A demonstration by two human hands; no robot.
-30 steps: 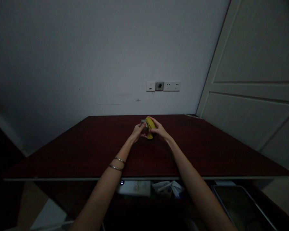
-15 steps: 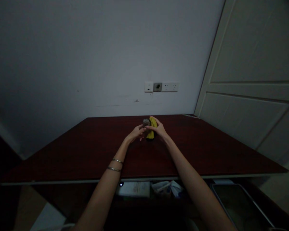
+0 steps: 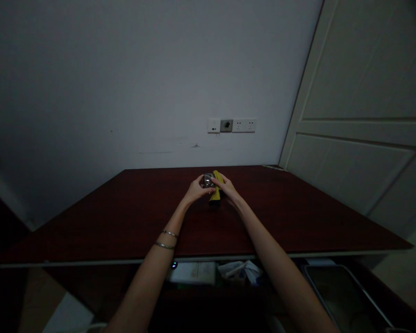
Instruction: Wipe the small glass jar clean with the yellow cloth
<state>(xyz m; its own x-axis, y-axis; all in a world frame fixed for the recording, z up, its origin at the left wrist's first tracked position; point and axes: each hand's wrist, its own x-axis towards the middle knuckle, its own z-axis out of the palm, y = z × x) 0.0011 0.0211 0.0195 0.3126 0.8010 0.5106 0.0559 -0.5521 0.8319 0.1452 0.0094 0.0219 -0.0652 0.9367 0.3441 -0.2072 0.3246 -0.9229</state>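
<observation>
Above the dark red desk [image 3: 125, 217], both hands are on a small yellow object [image 3: 216, 196] with a black lower end and a shiny, round, glassy or silvery part [image 3: 208, 180] at its left side. My left hand [image 3: 195, 190] is closed round the shiny part, thumb in front and fingers behind. My right hand [image 3: 228, 187] grips the yellow body from the right, its thumb reaching over to the shiny part. The yellow piece leans, top to the right. Dim light and the fingers hide how the two parts join. Two bracelets [image 3: 164, 245] circle my left forearm.
A pale wall with a row of sockets [image 3: 238, 126] stands behind the desk. A panelled door [image 3: 360, 115] is at the right. Below the desk's front edge lie a white box [image 3: 194, 273], crumpled packets [image 3: 239, 270] and a dark tray-like thing [image 3: 346, 291].
My left hand has closed more fully round the shiny part, its thumb now across the front. The yellow object has shifted slightly left and down at its black end, leaning more.
</observation>
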